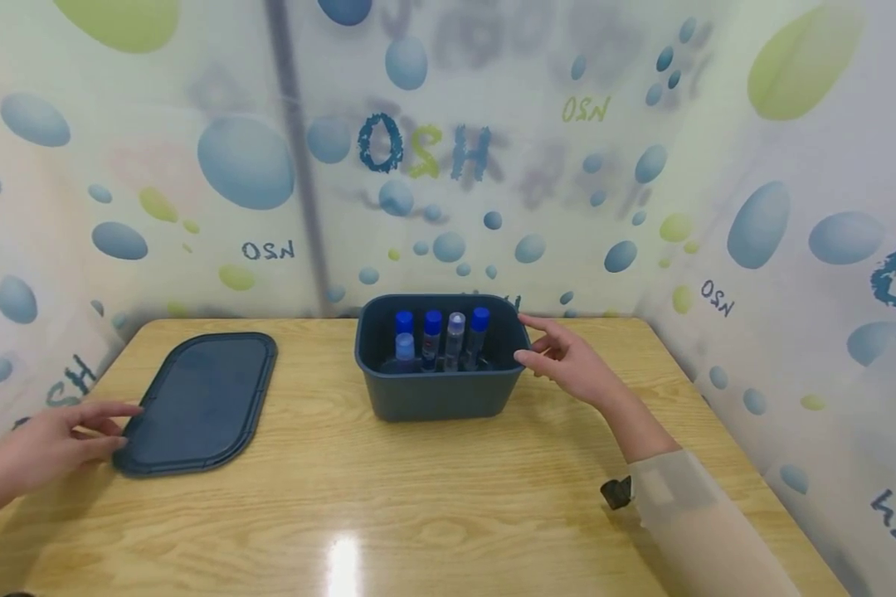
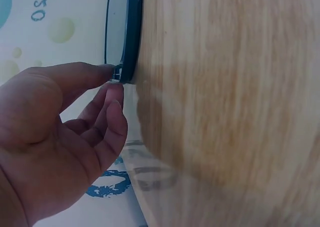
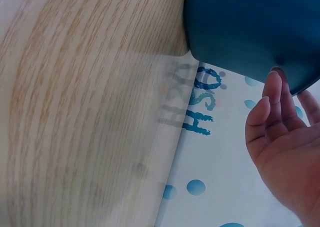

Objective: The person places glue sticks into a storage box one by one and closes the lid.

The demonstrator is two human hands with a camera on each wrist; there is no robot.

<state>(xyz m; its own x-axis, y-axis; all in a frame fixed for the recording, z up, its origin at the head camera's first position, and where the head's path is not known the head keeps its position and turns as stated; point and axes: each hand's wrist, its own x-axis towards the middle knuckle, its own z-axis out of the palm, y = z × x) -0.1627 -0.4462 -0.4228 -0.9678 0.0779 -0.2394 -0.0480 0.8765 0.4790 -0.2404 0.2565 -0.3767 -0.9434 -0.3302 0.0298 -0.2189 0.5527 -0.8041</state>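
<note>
A dark blue-grey lid [image 1: 202, 402] lies flat on the left of the table. My left hand [image 1: 67, 435] is at its near left edge, loosely bent, with thumb and fingertips right at the lid's corner in the left wrist view. Toward the back stands a matching dark blue-grey bin [image 1: 436, 396], upright and uncovered. Inside it, several slim clear tubes stand up, most with blue caps [image 1: 433, 322]. At the bin's right end is my right hand [image 1: 571, 361], thumb and forefinger spread along the rim. Its relaxed fingertips touch the outer wall [image 3: 250, 32] in the right wrist view.
The wooden table [image 1: 418, 497] is walled on its back and sides by white curtains [image 1: 448, 215] printed with blue and green drops. A small black device [image 1: 616, 492] sits at the right cuff.
</note>
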